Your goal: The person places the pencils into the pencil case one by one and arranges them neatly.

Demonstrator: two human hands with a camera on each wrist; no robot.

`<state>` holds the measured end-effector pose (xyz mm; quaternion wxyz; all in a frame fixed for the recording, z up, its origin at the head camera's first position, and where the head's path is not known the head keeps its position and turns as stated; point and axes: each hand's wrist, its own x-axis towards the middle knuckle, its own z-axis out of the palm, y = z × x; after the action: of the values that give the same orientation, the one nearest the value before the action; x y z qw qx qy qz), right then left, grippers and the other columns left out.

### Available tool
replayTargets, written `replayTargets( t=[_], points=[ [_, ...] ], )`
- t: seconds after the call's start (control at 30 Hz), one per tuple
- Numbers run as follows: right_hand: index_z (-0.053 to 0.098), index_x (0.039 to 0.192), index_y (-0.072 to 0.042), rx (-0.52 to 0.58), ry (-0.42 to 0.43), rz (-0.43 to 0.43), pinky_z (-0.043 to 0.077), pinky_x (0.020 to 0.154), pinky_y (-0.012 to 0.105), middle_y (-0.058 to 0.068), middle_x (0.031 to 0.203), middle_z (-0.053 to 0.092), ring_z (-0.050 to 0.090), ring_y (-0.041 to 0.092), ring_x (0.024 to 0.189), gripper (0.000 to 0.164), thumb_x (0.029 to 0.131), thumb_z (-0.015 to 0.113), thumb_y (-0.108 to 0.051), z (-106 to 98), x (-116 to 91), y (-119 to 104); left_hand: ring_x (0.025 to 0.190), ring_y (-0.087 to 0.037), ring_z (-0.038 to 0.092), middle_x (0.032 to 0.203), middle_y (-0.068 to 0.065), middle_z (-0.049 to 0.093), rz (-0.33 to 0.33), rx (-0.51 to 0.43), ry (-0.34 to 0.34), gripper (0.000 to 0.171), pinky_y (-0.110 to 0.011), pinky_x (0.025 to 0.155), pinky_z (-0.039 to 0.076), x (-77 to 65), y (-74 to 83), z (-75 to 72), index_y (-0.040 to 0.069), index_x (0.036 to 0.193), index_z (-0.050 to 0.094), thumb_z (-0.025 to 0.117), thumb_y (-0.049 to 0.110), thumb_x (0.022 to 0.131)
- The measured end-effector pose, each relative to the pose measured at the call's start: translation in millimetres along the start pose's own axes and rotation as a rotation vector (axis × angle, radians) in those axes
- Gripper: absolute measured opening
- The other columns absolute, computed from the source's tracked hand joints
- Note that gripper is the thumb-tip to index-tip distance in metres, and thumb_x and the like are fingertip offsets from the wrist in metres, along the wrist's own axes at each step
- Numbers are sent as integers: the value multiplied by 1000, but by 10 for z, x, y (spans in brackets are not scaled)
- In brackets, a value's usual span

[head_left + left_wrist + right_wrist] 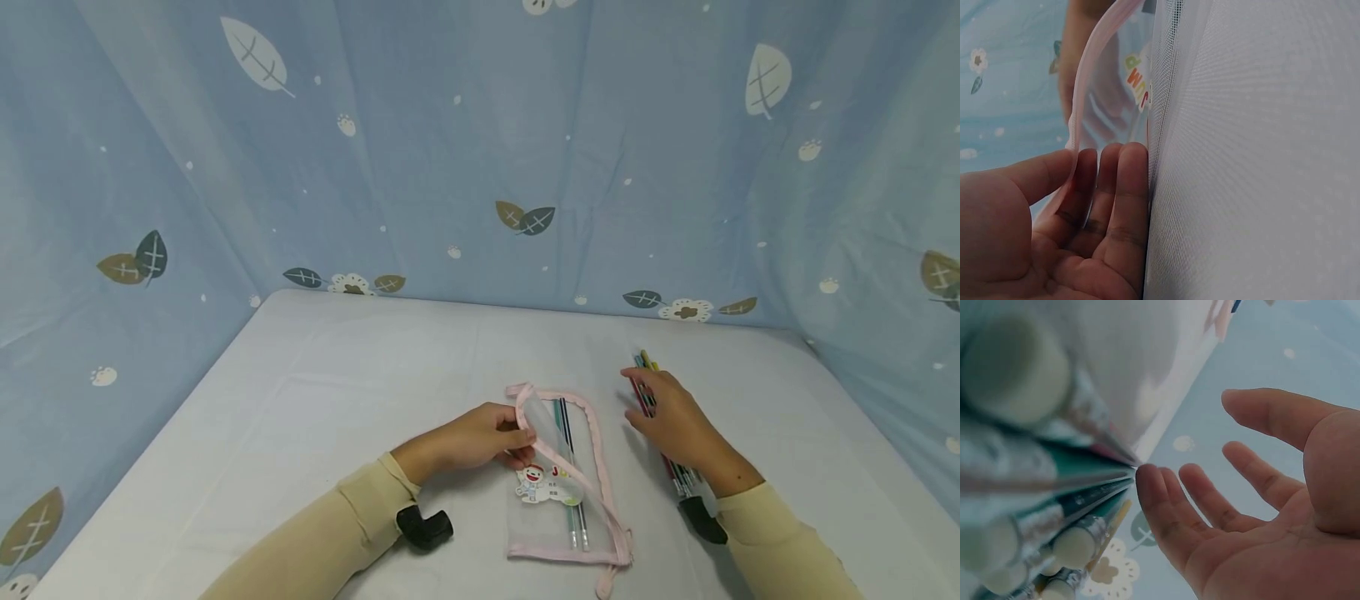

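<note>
A clear pencil pouch [534, 531] with pink trim and a cartoon label lies on the white table. My left hand [474, 437] pinches the pink edge of its opening between thumb and fingers, lifting that side a little. Seen through the pouch are a dark pencil [567, 435] and a teal pencil [572, 521], lying lengthwise inside. To the right, a bunch of pencils [675, 473] with white eraser ends [1016, 369] lies beneath my right hand [678, 425]. That hand hovers with fingers spread and holds nothing; in the right wrist view its fingertips appear close to the pencils.
A pink zipper pull [604, 583] hangs off the pouch's near right corner. Black wrist cameras [424, 530] sit at both cuffs, the right one near the pencils' eraser ends. A blue leaf-patterned curtain [450, 167] surrounds the back and sides of the table [360, 358].
</note>
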<state>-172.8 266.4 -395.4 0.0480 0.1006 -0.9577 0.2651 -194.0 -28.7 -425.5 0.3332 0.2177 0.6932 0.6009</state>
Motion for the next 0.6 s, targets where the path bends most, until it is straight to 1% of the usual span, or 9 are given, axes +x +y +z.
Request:
replayTargets(
  t=[0.1,0.3,0.4,0.47,0.6],
  points=[
    [48,142,0,14,-12,13,60,70,43,31,134,49,60,42,106,59,88,72,-2,2,6,22,83,-13,66,91,-9,66,2,2,-3,20,-28,79,63,-3,-6,-3,-6,104,63,56,13,103],
    [44,145,0,58,-50,53,60,62,35,32,133,48,62,43,107,61,89,70,-1,-2,12,60,84,-14,67,93,-10,67,7,10,-8,21,-28,80,63,-7,-15,-6,-5,105,63,56,15,103],
    [42,146,0,87,-72,70,60,60,32,32,133,47,64,42,106,62,90,69,0,-9,8,75,85,-14,67,94,-11,67,5,14,-10,21,-28,81,63,-5,-18,-8,-5,105,64,56,15,103],
    [40,147,0,102,-91,83,60,60,32,31,133,46,65,41,105,64,90,69,0,-12,7,83,84,-13,67,94,-11,67,4,14,-9,22,-28,81,63,-3,-15,-7,-5,105,64,56,15,103],
    [39,148,-1,110,-122,96,58,61,31,30,134,47,65,34,99,67,88,69,2,-4,21,109,84,-13,67,93,-10,67,-2,7,-1,21,-28,80,63,7,-10,-6,-6,105,63,56,13,103]
  ],
)
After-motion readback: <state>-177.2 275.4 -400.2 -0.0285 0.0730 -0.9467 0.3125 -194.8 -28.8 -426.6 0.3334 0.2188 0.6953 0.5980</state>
